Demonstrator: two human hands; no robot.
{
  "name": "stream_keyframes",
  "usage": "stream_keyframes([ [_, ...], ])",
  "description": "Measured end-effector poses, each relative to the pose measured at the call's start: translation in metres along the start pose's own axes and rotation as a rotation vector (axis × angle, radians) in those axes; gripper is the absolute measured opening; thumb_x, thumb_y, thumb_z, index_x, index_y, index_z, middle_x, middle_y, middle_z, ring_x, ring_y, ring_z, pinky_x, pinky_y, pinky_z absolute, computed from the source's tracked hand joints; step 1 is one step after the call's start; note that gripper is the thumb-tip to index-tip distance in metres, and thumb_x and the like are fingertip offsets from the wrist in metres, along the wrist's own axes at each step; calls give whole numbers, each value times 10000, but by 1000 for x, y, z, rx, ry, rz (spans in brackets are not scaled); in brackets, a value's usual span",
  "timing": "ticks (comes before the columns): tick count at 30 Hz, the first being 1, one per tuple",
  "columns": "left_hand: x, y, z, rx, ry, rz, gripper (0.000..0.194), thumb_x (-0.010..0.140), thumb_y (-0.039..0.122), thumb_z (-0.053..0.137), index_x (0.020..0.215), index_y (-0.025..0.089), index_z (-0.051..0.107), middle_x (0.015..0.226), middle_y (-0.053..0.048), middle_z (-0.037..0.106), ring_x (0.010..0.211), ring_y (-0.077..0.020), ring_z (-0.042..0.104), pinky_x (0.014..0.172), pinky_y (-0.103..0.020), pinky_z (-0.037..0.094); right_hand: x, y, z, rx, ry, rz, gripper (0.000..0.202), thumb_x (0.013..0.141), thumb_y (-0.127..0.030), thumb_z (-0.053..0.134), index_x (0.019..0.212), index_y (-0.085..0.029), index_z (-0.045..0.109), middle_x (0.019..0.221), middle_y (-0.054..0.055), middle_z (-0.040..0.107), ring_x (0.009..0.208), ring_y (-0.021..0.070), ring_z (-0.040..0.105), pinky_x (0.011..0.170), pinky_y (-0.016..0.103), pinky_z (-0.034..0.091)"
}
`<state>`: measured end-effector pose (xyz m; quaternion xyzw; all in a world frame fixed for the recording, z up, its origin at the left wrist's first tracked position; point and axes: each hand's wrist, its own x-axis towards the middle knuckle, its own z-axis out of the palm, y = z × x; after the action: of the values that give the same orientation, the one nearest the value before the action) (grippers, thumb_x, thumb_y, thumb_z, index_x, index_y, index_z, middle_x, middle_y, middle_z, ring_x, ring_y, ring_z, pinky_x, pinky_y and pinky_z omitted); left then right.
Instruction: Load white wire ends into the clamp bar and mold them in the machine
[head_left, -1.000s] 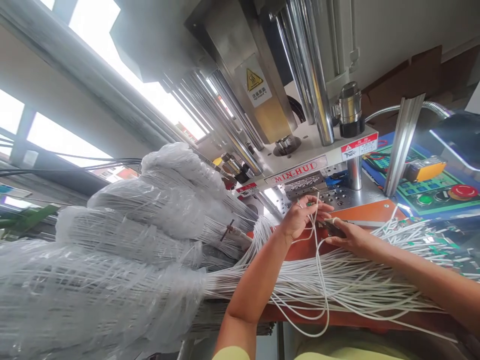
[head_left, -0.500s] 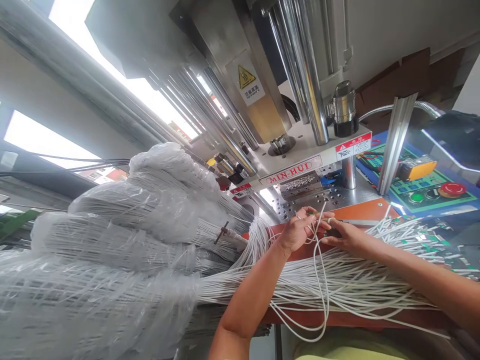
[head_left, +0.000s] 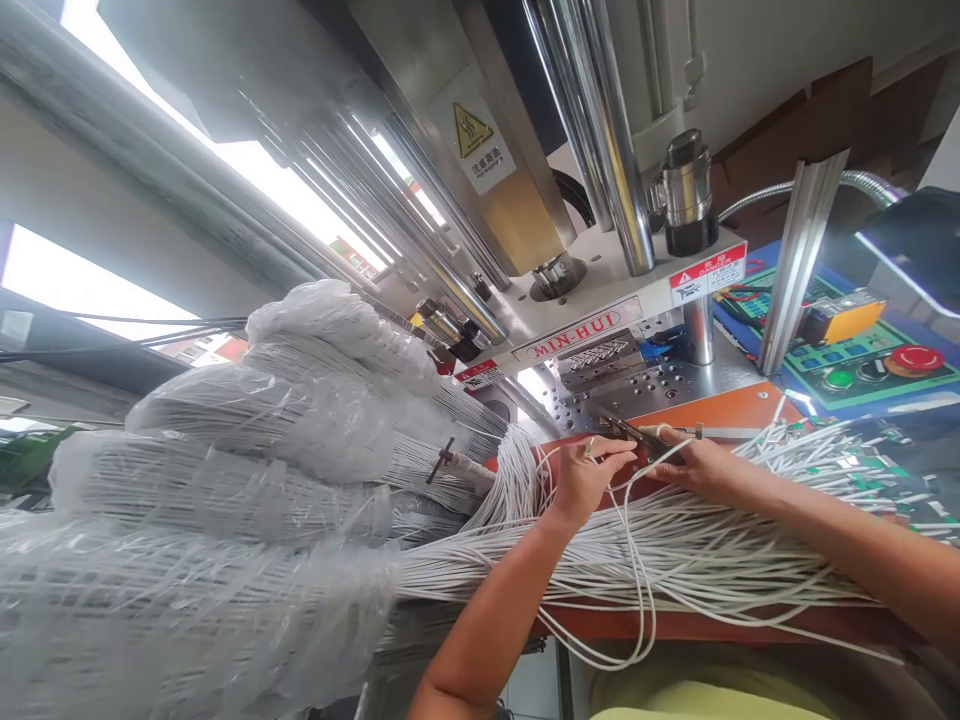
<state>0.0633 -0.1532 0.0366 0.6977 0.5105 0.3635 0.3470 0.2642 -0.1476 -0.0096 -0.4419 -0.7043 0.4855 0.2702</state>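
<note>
Over the near edge of the machine bed, my left hand has its fingers pinched on a thin white cable. That cable hangs in a loop below my hands. Just to the right, my right hand is closed around a slim dark metal tool, whose tip points up and left; its exact kind is unclear. The cable's loose end runs across the front of the right fingers. Beneath both hands lies a thick bundle of white cables, with small green-and-silver ends at the right.
A MIN-HUI press stands ahead, with a metal mould under its plate. Plastic-wrapped cable bundles are piled at the left. At the right sits a control panel with a red stop button.
My left hand has moved slightly down and left. The dark tool, mostly hidden before, now shows in my right hand. The view has shifted a little.
</note>
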Motion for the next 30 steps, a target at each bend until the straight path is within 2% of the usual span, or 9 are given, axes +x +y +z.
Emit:
stream_keyframes([
  [5,-14,-13,7,-119,-77,-91,229,858,321,640,1021,209,756,969,-76,756,878,-201,695,836,-330,553,-1,10,3,3,73,-97,346,795,-527,579,940,-219,516,843,36,649,786,227,598,725,346,456],
  [8,-15,-19,9,-145,-26,-159,200,809,308,691,940,180,769,921,-81,761,838,-211,703,802,-334,563,-1,11,3,0,69,-95,319,791,-507,587,913,-219,522,857,43,654,788,228,596,720,337,458],
  [11,-13,-20,12,-30,27,-91,103,781,216,699,847,201,777,857,-57,763,813,-206,701,806,-339,554,-2,4,0,2,24,-55,300,805,-491,590,907,-221,511,848,30,655,752,203,586,698,316,453],
  [16,-11,-20,17,111,29,78,157,804,140,656,837,234,777,842,-42,760,830,-204,688,830,-351,532,-3,-1,-2,-10,40,-42,331,795,-532,588,850,-226,476,783,7,630,717,190,568,655,303,434],
  [20,-10,-20,19,128,46,72,154,816,138,651,848,225,775,835,-47,760,809,-201,692,800,-344,536,-2,2,-2,-14,7,-17,347,807,-535,575,929,-220,498,846,25,650,767,206,584,677,317,440],
  [25,-10,-19,20,126,89,59,144,786,108,677,813,213,772,802,-44,759,768,-195,695,770,-331,546,-2,2,-2,-10,12,-3,345,806,-545,582,865,-220,484,799,15,643,735,197,575,652,306,432],
  [30,-10,-24,24,146,113,118,180,797,89,656,829,226,768,817,-32,759,788,-186,693,779,-326,547,-3,2,1,-32,6,-10,352,827,-549,563,838,-222,437,779,4,617,702,173,543,625,292,411],
])
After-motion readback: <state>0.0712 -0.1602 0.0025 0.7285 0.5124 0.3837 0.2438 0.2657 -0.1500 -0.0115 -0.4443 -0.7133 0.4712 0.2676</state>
